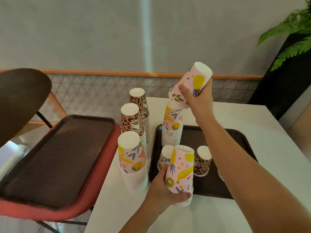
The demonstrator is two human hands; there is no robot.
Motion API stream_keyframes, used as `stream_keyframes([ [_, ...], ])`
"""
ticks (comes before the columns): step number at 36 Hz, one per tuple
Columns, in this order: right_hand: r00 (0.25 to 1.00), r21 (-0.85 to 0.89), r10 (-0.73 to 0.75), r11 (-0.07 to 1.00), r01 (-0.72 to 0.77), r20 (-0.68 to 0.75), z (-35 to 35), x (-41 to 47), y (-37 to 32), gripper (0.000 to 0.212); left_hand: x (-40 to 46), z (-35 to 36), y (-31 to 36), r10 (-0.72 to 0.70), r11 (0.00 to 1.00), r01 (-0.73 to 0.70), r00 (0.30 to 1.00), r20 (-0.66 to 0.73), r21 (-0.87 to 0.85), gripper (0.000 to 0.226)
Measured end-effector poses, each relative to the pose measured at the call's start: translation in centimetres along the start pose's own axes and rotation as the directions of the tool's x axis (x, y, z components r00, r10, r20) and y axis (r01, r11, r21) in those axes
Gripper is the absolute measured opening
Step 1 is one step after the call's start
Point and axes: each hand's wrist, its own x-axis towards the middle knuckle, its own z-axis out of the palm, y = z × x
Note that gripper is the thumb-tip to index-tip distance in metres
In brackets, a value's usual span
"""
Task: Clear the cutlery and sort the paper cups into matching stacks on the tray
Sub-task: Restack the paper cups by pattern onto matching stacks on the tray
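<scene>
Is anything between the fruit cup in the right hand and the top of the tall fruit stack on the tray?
Nothing visible. The right hand holds the fruit cup tilted, rim just above the tall fruit stack on the tray, with only air between.

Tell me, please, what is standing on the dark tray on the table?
On the tray: a tall fruit-print stack at its far left corner, one leopard cup, and a fruit cup partly hidden by the cups in the left hand. The right forearm covers more tray.
</scene>
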Motion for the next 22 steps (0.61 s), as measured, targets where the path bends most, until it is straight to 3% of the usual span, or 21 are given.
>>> stream_keyframes([
  [9,0.99,-0.267,0.09,0.962,-0.059,0.109,1.4,0.6,5.2,0.067,0.1,-0.6,0.3,-0.031,1.0,0.031,0.999,-0.014,0.005,0.071],
  [16,0.994,-0.218,0.039,0.976,-0.016,0.102,-1.3,-4.5,4.1,0.077,0.2,-0.5,0.8,0.006,1.0,-0.008,0.999,-0.051,-0.026,0.072],
  [19,0.977,-0.176,0.055,0.984,-0.019,0.207,-3.1,-8.0,2.7,0.067,0.5,-0.1,1.6,0.022,1.0,-0.021,0.995,-0.096,0.004,0.075],
  [22,0.906,-0.211,0.178,0.972,-0.102,0.383,-4.3,-10.8,1.9,0.06,0.7,0.2,2.3,0.063,0.997,-0.057,0.987,-0.148,0.048,0.079],
])
